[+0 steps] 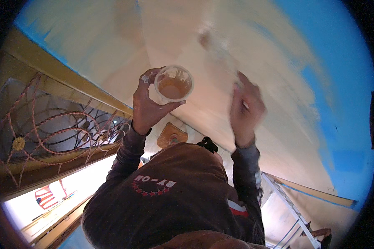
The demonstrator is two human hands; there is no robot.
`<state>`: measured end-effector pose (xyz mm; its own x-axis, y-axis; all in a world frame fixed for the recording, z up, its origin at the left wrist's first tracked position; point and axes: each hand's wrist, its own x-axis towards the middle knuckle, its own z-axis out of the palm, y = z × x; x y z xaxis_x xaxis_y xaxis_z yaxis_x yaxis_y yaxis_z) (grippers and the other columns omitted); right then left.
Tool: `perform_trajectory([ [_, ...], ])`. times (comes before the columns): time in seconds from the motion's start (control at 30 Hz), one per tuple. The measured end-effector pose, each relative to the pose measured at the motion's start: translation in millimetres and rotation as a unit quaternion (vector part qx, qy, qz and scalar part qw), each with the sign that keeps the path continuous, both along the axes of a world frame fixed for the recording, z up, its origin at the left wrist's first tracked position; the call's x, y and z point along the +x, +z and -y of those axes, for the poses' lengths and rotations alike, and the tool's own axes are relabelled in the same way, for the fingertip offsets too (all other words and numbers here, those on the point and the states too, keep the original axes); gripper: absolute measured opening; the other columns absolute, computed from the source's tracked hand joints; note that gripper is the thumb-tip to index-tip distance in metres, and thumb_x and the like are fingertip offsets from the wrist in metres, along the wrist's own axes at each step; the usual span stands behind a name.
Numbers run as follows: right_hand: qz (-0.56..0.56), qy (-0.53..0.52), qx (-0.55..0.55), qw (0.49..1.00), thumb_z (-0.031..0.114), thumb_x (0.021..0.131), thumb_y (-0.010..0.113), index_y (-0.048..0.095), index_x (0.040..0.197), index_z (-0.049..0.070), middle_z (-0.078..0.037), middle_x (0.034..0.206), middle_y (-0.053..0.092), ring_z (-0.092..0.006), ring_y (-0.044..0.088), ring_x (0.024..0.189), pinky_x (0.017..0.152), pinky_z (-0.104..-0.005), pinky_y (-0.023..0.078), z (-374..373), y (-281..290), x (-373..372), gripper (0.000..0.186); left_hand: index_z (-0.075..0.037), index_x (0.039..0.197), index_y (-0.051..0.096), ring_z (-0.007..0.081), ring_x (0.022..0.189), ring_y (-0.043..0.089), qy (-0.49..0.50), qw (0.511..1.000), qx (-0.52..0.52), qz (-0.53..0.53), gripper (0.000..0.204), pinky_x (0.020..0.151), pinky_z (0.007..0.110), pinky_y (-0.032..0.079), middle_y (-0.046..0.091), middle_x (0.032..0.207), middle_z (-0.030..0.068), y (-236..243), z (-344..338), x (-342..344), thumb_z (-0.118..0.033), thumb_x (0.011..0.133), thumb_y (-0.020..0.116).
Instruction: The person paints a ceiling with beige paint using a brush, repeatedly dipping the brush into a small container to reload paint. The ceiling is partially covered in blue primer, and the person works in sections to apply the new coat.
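Observation:
My left hand [147,106] is wrapped round a translucent plastic cup [174,84], its mouth turned up toward me. Peach-beige paint lies in the cup, and pale paint is smeared on its inner wall and on my fingers. To the right, my right hand [248,108] is closed on what looks like a paintbrush [215,50], smeared by motion. Its brownish tip is at or close to the wall [187,29], which carries streaky cream and beige paint. Whether the bristles touch the surface, I cannot tell.
Bright blue paint [340,95] covers the right side of the wall. On the left, a window with a curly metal grille [70,124] sits in a brown frame. A ladder [291,207] stands at lower right. Below my left hand is a brown wooden stool or board [170,135].

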<state>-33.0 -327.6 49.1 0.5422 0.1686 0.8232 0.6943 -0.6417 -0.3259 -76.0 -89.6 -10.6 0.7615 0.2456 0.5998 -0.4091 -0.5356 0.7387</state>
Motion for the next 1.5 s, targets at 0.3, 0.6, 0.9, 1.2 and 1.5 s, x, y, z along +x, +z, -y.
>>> perform_trajectory([
  [0.3,0.091,0.048,-0.061,0.993,0.011,0.092,0.063,0.064,0.111,0.000,-0.015,0.083,0.063,-0.0321,0.059,0.080,0.072,-0.0410,0.051,-134,-8,108,0.023,-0.002,0.129,0.051,0.0266,0.114,0.062,0.084,0.996,-0.023,-0.013,0.087,0.099,0.040,0.051,0.060,0.126,0.0149,-21,-25,-28,-0.023,0.059,0.097],
  [0.6,0.063,-0.049,-0.039,0.996,0.009,0.089,0.067,0.069,0.109,0.005,-0.012,0.076,0.064,-0.0296,0.060,0.073,0.063,-0.0408,0.051,-88,5,69,0.021,-0.002,0.129,0.051,0.0267,0.114,0.063,0.074,0.997,-0.024,-0.016,0.087,0.097,0.040,0.052,0.060,0.126,0.0143,-22,-34,-28,-0.024,0.059,0.097],
  [0.9,0.082,-0.014,-0.037,0.996,0.008,0.087,0.071,0.068,0.114,0.005,-0.009,0.075,0.063,-0.0276,0.058,0.067,0.061,-0.0390,0.050,-63,7,37,0.028,-0.001,0.128,0.050,0.0279,0.114,0.063,0.047,0.999,-0.015,-0.017,0.088,0.096,0.040,0.053,0.059,0.127,0.0155,-25,-34,-11,-0.028,0.059,0.097],
  [1.2,0.089,-0.040,-0.084,0.992,0.014,0.091,0.063,0.065,0.111,0.005,-0.011,0.079,0.061,-0.0302,0.061,0.079,0.067,-0.0416,0.054,-112,11,77,0.022,-0.001,0.129,0.049,0.0269,0.114,0.062,0.046,0.999,-0.008,-0.019,0.088,0.096,0.040,0.053,0.059,0.127,0.0152,-21,-33,-15,-0.026,0.059,0.097],
  [1.5,0.059,-0.112,-0.024,0.992,0.001,0.084,0.073,0.074,0.104,0.004,-0.011,0.086,0.071,-0.0218,0.059,0.066,0.061,-0.0331,0.049,-6,17,-4,0.020,-0.002,0.129,0.049,0.0274,0.113,0.063,0.055,0.998,-0.003,-0.018,0.088,0.096,0.040,0.052,0.060,0.124,0.0153,-20,-37,-24,-0.024,0.059,0.097],
])
